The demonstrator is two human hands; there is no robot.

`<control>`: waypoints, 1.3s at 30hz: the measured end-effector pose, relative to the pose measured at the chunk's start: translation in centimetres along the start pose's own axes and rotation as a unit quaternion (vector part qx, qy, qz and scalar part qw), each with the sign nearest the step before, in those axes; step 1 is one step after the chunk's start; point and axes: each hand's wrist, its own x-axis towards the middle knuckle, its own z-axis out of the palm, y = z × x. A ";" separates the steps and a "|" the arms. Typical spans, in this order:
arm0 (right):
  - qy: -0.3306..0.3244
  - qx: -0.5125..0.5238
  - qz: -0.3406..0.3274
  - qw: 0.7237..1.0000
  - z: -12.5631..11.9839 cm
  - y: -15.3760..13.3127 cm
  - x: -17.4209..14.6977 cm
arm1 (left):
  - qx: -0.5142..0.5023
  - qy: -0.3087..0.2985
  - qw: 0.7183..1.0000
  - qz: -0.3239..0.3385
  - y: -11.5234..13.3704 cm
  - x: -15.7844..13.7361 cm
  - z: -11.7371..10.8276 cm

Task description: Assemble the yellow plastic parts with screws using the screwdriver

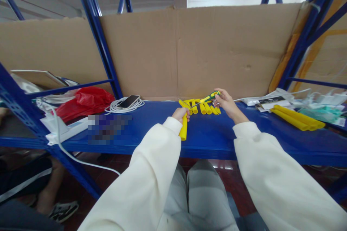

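Observation:
My left hand [180,114] is closed around a short yellow tube [183,130] that slants down toward the front edge of the blue shelf. In my right hand [224,100] is a green and yellow screwdriver [210,96], gripped by its handle. Its thin shaft points left, and the tip comes near the tube at my left hand; whether it touches cannot be made out. Behind and between my hands lie several short yellow tube pieces [202,108] in a loose row on the shelf [159,137].
Longer yellow tubes [296,117] lie at the right beside white packets [273,101]. Toward the left are a phone [129,101] on a coiled white cable [114,107], a red plastic bag [86,103] and a white power strip [70,131]. Cardboard [211,50] walls the back; a person's leg shows lower left.

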 end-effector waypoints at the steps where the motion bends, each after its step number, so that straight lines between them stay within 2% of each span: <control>1: 0.000 0.000 0.001 1.000 0.0 0.0 0.0 | 0.003 0.001 1.000 0.000 0.0 -0.1 0.0; 11: 0.023 0.004 0.016 1.000 0.5 -1.1 -0.4 | 0.017 0.010 1.000 0.004 0.3 -0.6 0.1; 16: 0.064 0.017 0.050 0.997 0.9 -1.5 -0.5 | 0.013 0.006 1.000 0.004 0.2 -0.4 0.1; 21: 0.077 0.033 0.080 0.993 1.2 -2.0 -0.6 | -0.007 0.000 1.000 0.005 -0.2 0.1 0.0; 33: 0.024 0.026 0.016 0.999 0.8 -1.7 -0.6 | -0.007 0.009 1.000 -0.002 0.4 -0.8 0.1; 36: 0.034 0.015 0.012 0.999 0.9 -1.4 -0.5 | -0.007 0.012 1.000 -0.003 0.5 -1.0 0.2; 39: 0.070 0.008 0.022 0.997 1.1 -1.5 -0.6 | -0.001 0.008 1.000 0.001 0.5 -1.0 0.2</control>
